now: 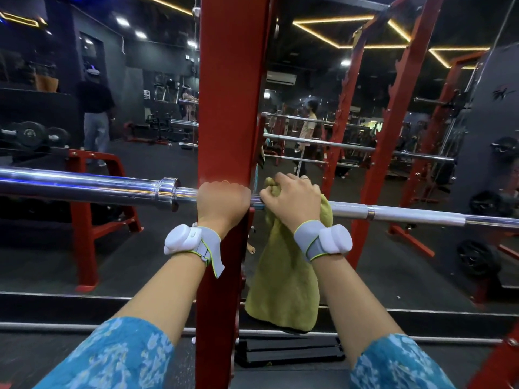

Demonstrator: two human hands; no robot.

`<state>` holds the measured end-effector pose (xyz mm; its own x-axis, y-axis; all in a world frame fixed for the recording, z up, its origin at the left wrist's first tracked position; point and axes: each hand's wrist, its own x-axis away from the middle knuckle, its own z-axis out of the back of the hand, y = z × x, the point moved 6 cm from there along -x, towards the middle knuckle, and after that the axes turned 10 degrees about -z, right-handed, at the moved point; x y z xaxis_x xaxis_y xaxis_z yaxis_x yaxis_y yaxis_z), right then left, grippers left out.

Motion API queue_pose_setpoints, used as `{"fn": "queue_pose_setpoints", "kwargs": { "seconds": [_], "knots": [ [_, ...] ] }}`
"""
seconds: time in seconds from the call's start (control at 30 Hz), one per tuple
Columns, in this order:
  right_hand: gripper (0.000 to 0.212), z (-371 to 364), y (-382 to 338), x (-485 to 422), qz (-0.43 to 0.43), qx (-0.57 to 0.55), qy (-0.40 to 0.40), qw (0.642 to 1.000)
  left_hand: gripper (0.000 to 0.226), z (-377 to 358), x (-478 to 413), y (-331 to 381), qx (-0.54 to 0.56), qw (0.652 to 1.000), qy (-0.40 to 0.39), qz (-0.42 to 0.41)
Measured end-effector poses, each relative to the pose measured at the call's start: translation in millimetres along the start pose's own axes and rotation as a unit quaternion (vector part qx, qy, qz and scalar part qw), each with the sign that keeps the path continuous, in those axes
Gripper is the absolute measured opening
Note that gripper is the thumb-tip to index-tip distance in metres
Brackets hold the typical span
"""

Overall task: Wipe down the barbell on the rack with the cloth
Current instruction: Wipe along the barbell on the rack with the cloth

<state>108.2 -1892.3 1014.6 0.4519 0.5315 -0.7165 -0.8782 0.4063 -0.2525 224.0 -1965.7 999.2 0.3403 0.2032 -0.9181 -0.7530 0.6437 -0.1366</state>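
Observation:
A chrome barbell lies across the view, held on a red rack upright at the centre. My left hand grips the bar right in front of the upright, next to the thick sleeve that runs off to the left. My right hand grips an olive-green cloth wrapped over the bar just right of the upright. Most of the cloth hangs down below the bar. Fingertips of both hands are hidden behind the bar.
A mirror wall behind the rack reflects the gym, more red racks and bars. Weight plates sit at the left and plates at the right. A person stands far left; another person shows in the mirror.

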Motion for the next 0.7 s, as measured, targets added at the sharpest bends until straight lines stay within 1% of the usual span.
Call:
{"fn": "queue_pose_setpoints", "kwargs": {
  "seconds": [0.07,0.17,0.23,0.3,0.4,0.53,0.63,0.7],
  "knots": [
    [0.035,2.8,16.3,-3.1,-0.030,-0.008,-0.002,1.000,0.046,0.1,0.7,-0.1,0.008,1.000,-0.003,-0.002],
    [0.026,10.2,48.2,-10.2,-0.103,-0.002,-0.012,0.995,0.045,3.0,0.1,-0.6,0.008,1.000,0.010,0.003],
    [0.025,13.0,57.5,-14.0,-0.142,-0.003,-0.019,0.990,0.044,3.6,-1.3,-0.2,0.010,1.000,0.009,0.007],
    [0.025,13.7,55.3,-13.4,-0.152,-0.004,-0.020,0.988,0.043,3.2,-1.2,1.2,0.011,1.000,0.006,0.012],
    [0.027,8.8,36.6,-9.7,-0.124,-0.002,-0.017,0.992,0.043,1.4,-1.3,0.0,0.002,1.000,0.005,0.015],
    [0.040,1.1,-1.7,-1.8,-0.060,0.016,-0.015,0.998,0.044,0.7,-1.7,0.1,0.003,1.000,0.002,0.015],
    [0.044,1.0,-3.2,1.9,-0.032,-0.001,-0.016,0.999,0.044,1.0,-0.5,-0.8,0.001,1.000,0.005,0.013],
    [0.039,2.4,6.8,-0.5,-0.032,-0.009,-0.031,0.999,0.045,0.4,-0.4,-1.2,0.010,1.000,-0.001,0.009]
  ]
}}
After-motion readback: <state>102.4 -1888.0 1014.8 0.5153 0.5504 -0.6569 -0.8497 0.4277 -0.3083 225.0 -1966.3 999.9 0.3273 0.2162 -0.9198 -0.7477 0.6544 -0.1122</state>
